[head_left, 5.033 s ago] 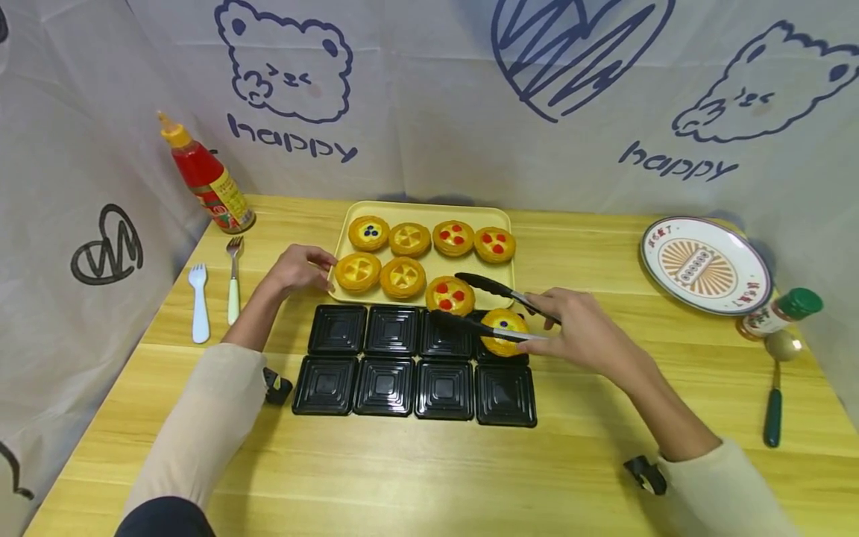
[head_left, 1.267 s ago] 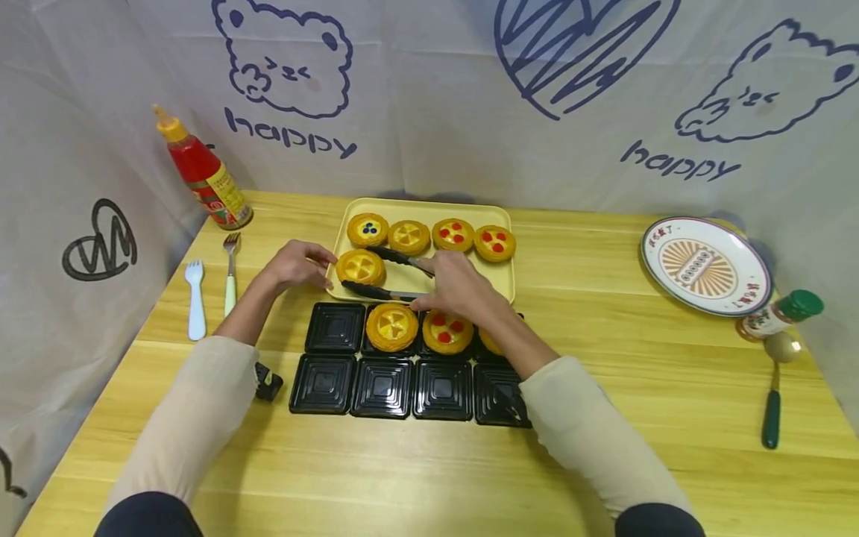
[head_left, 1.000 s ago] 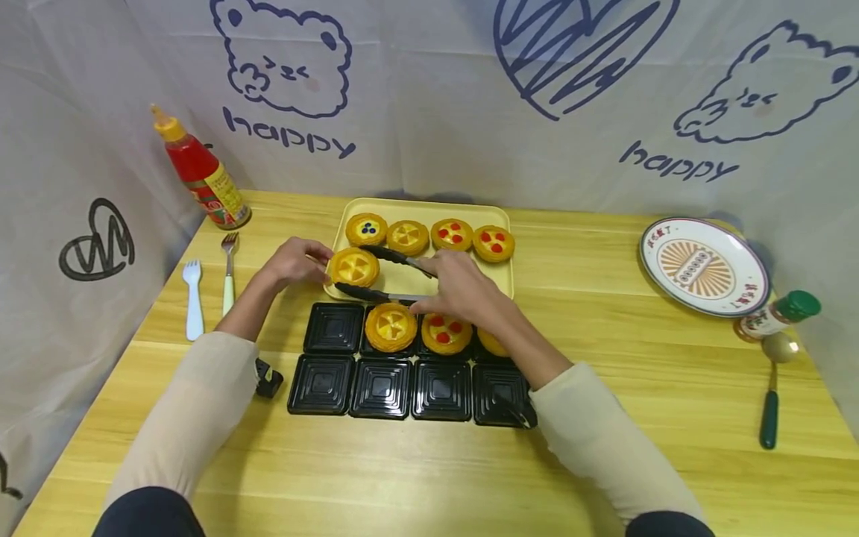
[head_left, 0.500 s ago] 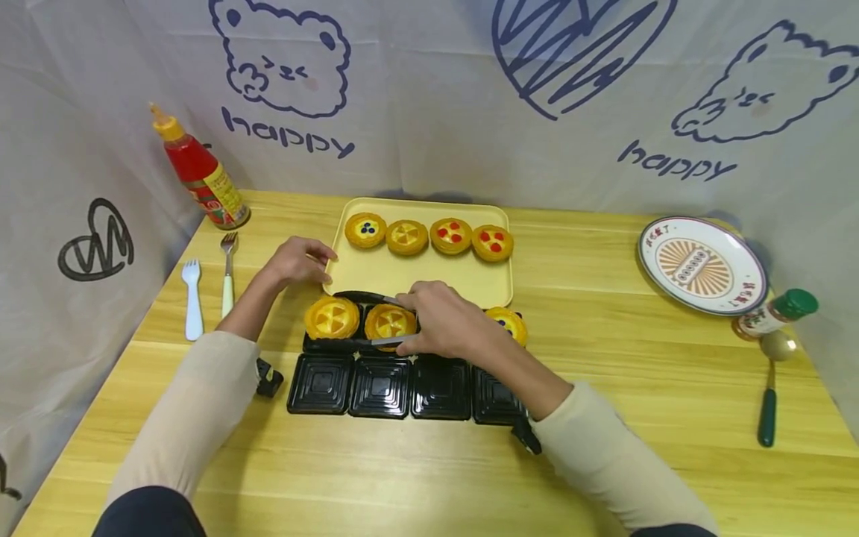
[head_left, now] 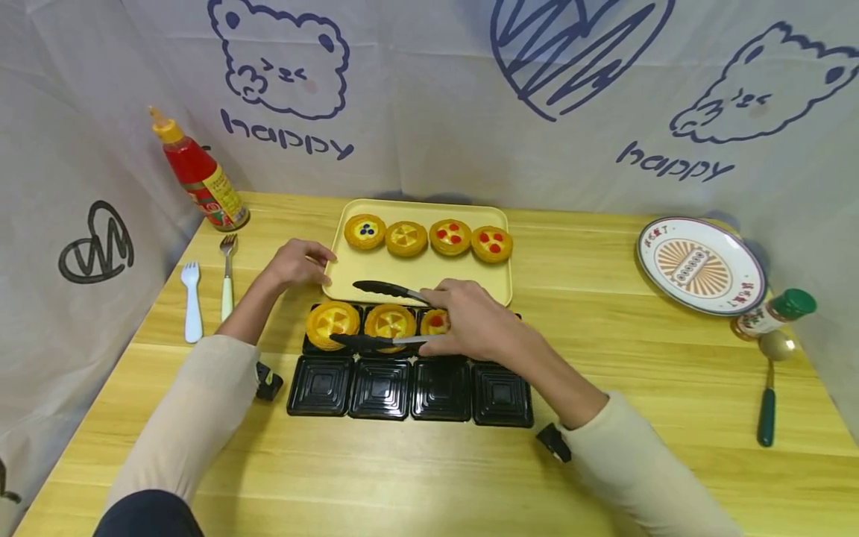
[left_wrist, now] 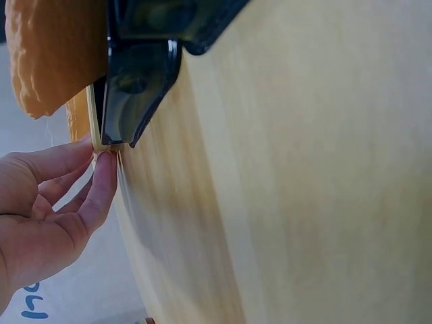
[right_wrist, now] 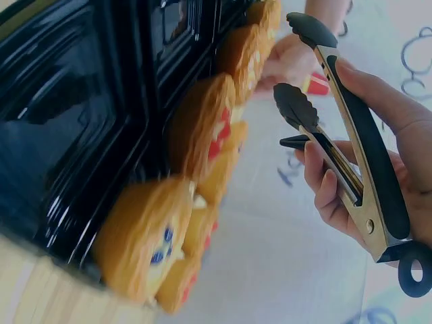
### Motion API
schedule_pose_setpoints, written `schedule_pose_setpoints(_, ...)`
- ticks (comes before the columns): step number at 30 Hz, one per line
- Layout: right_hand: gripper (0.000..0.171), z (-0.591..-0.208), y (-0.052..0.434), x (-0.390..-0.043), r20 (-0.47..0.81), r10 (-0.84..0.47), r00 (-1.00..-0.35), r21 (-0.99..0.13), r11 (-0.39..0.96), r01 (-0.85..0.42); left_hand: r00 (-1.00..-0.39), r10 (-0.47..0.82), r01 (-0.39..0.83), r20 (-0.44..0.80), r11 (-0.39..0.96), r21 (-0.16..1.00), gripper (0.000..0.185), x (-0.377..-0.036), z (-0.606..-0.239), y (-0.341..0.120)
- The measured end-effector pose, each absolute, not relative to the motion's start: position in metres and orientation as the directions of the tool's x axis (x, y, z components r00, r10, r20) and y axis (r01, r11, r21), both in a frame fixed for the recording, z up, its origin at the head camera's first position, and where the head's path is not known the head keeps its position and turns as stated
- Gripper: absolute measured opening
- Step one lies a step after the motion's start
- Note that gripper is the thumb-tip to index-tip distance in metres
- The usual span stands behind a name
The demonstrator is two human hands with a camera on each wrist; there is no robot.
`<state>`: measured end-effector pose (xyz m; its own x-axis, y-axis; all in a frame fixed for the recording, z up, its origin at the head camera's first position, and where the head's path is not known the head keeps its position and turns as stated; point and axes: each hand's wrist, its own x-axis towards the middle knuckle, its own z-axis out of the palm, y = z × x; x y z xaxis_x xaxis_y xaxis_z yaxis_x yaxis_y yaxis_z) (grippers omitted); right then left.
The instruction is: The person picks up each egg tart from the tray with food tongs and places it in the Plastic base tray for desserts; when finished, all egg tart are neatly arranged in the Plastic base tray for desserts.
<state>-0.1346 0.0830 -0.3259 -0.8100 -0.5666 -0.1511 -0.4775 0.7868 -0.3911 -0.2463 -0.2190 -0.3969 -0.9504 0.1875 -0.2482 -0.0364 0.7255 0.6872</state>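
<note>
My right hand (head_left: pixel 464 322) grips black tongs (head_left: pixel 382 315) over the back row of black cups (head_left: pixel 322 384); the tongs stand apart and hold nothing. In that row sit a yellow-topped tart (head_left: pixel 332 323), a second yellow tart (head_left: pixel 389 321) and a red-dotted tart (head_left: pixel 435 322); the hand hides the right end. My left hand (head_left: pixel 314 261) pinches the left rim of the yellow tray (head_left: pixel 429 277), which carries several tarts (head_left: pixel 427 237) at its back. In the right wrist view the tongs (right_wrist: pixel 341 145) hang beside the tarts (right_wrist: pixel 202 135). The left wrist view shows fingertips (left_wrist: pixel 104 169) on the tray's edge.
The front row of black cups (head_left: pixel 441 388) holds nothing. A ketchup bottle (head_left: pixel 199 179), a white fork (head_left: pixel 191 298) and a green-handled fork (head_left: pixel 227 276) lie at the left. At the right are a patterned plate (head_left: pixel 700 265), a small green-capped bottle (head_left: pixel 775 315) and a spoon (head_left: pixel 770 388).
The tongs carried a yellow tart from the tray into the leftmost back cup and let it go. They now stand apart and have drawn back a little. The left hand stayed put.
</note>
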Motion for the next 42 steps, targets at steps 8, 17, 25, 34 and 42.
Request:
schedule_pose_setpoints(8,0.081,-0.324,0.143,-0.137,-0.071,-0.461,-0.885,-0.384,0.831,-0.402,-0.952,0.175,-0.045,-0.252,0.732,0.680,0.041,-0.246,-0.399,-0.220)
schedule_pose_setpoints(17,0.081,-0.331,0.205,-0.153,-0.064,-0.314,-0.947,-0.358,0.893,-0.272,-0.952,0.173,-0.049,-0.254,0.729,0.682,0.042,-0.246,-0.400,-0.222)
schedule_pose_setpoints(25,0.082,-0.349,0.226,-0.168,-0.037,-0.223,-0.974,-0.342,0.919,-0.197,-0.954,0.180,-0.035,-0.241,0.731,0.682,0.041,-0.247,-0.400,-0.221)
schedule_pose_setpoints(34,0.078,-0.363,0.233,-0.187,-0.054,-0.215,-0.975,-0.356,0.916,-0.182,-0.948,0.180,-0.051,-0.263,0.730,0.681,0.042,-0.246,-0.399,-0.217)
schedule_pose_setpoints(42,0.073,-0.357,0.239,-0.174,0.036,-0.244,-0.969,-0.356,0.903,-0.241,-0.947,0.173,-0.062,-0.269,0.727,0.684,0.042,-0.247,-0.398,-0.217)
